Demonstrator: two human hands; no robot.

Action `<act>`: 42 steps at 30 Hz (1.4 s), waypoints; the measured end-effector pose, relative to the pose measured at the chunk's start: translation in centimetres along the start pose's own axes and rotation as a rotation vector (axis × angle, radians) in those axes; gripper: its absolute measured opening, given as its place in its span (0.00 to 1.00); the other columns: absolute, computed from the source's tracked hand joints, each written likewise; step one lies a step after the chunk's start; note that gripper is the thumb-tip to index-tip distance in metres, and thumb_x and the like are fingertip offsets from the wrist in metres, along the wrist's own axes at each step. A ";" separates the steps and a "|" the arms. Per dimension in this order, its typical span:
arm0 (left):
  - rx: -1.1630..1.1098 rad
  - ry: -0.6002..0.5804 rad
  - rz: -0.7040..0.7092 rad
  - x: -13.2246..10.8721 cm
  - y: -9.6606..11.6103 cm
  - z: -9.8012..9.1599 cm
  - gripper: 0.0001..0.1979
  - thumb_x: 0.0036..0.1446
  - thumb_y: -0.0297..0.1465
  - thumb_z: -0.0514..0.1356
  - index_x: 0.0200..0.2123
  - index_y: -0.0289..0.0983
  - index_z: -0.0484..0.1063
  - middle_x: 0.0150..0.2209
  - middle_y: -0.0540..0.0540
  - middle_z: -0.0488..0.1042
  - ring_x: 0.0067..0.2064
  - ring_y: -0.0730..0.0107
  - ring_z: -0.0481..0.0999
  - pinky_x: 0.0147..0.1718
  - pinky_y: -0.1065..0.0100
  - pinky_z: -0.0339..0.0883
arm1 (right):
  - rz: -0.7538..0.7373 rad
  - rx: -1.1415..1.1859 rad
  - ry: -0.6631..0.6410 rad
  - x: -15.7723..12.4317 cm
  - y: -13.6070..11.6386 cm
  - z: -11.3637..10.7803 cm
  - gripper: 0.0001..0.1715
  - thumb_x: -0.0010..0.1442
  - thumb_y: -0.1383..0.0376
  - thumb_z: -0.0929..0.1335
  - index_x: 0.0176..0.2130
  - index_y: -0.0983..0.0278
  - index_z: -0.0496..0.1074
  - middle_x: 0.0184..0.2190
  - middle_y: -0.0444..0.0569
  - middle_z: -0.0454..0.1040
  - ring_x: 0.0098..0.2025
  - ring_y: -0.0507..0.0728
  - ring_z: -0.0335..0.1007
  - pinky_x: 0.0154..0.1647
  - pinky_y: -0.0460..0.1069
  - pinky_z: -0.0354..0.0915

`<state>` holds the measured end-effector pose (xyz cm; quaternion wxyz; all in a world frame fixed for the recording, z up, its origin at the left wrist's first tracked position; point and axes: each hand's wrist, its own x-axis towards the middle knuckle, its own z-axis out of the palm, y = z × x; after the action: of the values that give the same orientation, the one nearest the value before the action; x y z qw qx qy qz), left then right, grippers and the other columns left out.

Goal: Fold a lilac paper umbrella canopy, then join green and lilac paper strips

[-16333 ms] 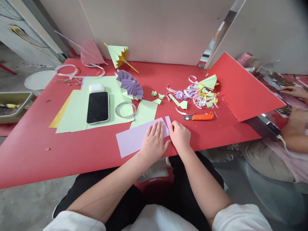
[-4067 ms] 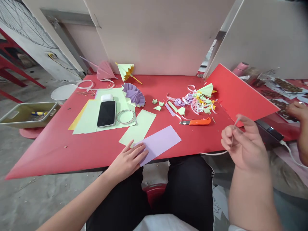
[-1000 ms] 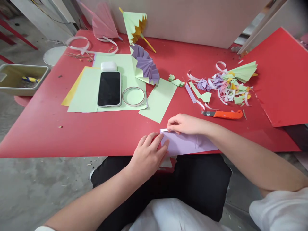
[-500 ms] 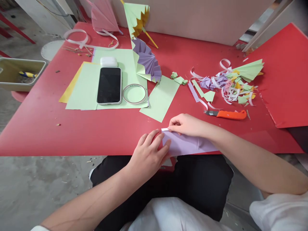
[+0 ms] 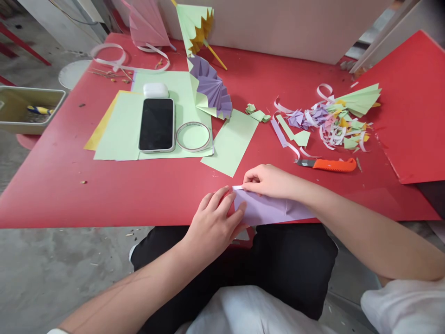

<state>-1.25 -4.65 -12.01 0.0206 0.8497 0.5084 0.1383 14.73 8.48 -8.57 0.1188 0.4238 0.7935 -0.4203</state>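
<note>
A sheet of purple paper (image 5: 267, 211) lies at the front edge of the red table, a narrow white strip (image 5: 237, 188) along its far left edge. My left hand (image 5: 215, 220) rests over the paper's left end, fingers apart and the thumb on the sheet. Just beyond it, the curled fingers of my right hand (image 5: 264, 179) pinch at the white strip; their tips are partly hidden. My right forearm covers the paper's right end. A light green paper piece (image 5: 231, 146) lies beyond my hands.
An orange-handled cutter (image 5: 333, 165) lies right of my hands, before a heap of paper scraps (image 5: 335, 120). A phone (image 5: 157, 125), a tape roll (image 5: 193, 136) and a white case (image 5: 155, 90) sit on green sheets. Purple (image 5: 212, 88) and pink (image 5: 148, 23) pleated paper pieces stand behind.
Both hands hold nearly the same pose on the purple paper. The view has shifted very slightly; nothing on the table has visibly moved.
</note>
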 end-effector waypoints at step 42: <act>-0.077 -0.119 -0.016 0.3 -0.3 -0.6 0.23 0.55 0.49 0.54 0.47 0.41 0.70 0.56 0.36 0.64 0.62 0.39 0.53 0.56 0.34 0.45 | 0.165 -0.458 0.049 -0.7 -1.9 -0.9 0.30 0.56 0.43 0.57 0.24 0.62 0.71 0.24 0.50 0.72 0.25 0.55 0.65 0.24 0.48 0.52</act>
<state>-1.55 -4.26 -11.44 0.0845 0.8508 0.5075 0.1070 13.81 8.20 -6.58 0.2263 0.4591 0.8335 -0.2079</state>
